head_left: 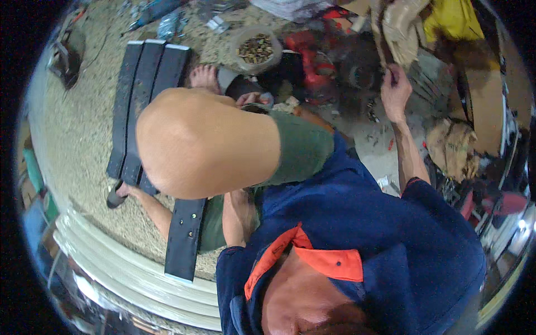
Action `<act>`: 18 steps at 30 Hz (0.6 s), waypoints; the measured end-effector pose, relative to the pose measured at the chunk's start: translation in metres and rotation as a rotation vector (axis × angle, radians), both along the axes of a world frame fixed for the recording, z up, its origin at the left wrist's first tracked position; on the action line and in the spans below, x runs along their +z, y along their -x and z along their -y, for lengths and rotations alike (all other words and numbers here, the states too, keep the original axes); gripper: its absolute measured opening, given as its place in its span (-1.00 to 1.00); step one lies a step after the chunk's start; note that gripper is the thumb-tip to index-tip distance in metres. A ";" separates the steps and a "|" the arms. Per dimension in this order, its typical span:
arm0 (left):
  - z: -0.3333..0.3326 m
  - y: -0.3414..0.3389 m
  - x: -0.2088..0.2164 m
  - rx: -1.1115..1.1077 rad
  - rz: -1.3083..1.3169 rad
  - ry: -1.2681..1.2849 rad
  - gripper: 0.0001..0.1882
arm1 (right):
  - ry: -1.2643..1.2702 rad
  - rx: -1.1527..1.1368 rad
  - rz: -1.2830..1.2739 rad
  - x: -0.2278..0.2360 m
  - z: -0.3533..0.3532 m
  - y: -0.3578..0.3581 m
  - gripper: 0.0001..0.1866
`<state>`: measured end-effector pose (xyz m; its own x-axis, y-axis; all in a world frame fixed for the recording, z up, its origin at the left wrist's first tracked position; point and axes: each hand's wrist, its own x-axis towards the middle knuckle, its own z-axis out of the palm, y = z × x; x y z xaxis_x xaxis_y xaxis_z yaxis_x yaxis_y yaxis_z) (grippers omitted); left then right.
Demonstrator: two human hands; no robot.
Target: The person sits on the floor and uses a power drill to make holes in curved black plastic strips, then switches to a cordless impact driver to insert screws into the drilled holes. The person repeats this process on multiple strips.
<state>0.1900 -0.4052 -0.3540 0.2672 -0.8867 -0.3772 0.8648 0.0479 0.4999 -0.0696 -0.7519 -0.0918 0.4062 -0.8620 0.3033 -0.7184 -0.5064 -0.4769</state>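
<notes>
The right hand (395, 89) is raised with its fingers curled inward, its fingertips at the lower end of a thin brown strip (382, 39); whether they grip it I cannot tell. The left hand (252, 99) shows only in part beyond the bare knee (201, 142), fingers bent; its hold cannot be made out. Near it stands a round, translucent plastic tub (238, 58) of small brass-coloured pieces (257, 49).

To the left, 3 long, flat, dark slats (148, 72) with pale ends lie side by side on rough, grainy flooring (92, 123). Another dark slat (181, 254), with 3 small shiny spots, juts out below the knee. Crumpled brown paper (452, 148) and smooth cardboard (484, 106) lie at right; long white panels (134, 268) in glossy wrap sit lower left.
</notes>
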 end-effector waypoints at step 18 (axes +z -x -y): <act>0.036 -0.018 0.117 0.001 -0.563 0.488 0.01 | -0.231 0.560 0.267 -0.032 -0.088 -0.196 -0.70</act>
